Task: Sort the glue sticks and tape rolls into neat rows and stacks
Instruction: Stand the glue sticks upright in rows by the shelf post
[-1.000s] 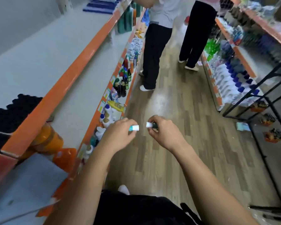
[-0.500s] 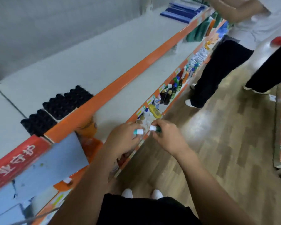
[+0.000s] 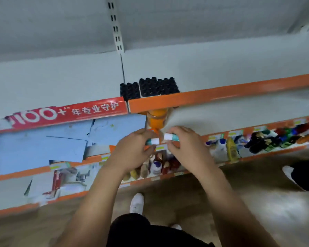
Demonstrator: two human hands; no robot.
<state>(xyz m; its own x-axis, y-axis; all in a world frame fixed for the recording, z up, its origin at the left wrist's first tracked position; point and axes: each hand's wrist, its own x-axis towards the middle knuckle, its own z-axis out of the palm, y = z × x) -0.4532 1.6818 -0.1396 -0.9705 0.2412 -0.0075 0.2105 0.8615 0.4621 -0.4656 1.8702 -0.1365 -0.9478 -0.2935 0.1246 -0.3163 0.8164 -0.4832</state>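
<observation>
I have two glue sticks in view, one in each hand, held in the air in front of the shelving, over the orange front lip of the middle shelf. The left glue stick point(image 3: 152, 141) has a teal body and a white end that points right. The right glue stick point(image 3: 170, 136) matches it, with its white end pointing left. The two white ends face each other, close but with a small gap between them.

My left hand point(image 3: 132, 151) has its fingers curled round the teal body of its stick. My right hand point(image 3: 187, 148) grips the other the same way, so most of that stick is hidden.

Just behind the sticks an orange bottle point(image 3: 157, 120) stands under the orange front edge of the upper shelf point(image 3: 221, 97). On that shelf, right at the edge, sit two blocks of black caps point(image 3: 150, 88). A red banner point(image 3: 66, 113) runs along the edge to the left, with blue sheets point(image 3: 43, 145) lying below it. Small bottles point(image 3: 156, 167) line the lower shelf under my hands. My white shoe point(image 3: 136, 202) is on the wooden floor point(image 3: 257, 202).
</observation>
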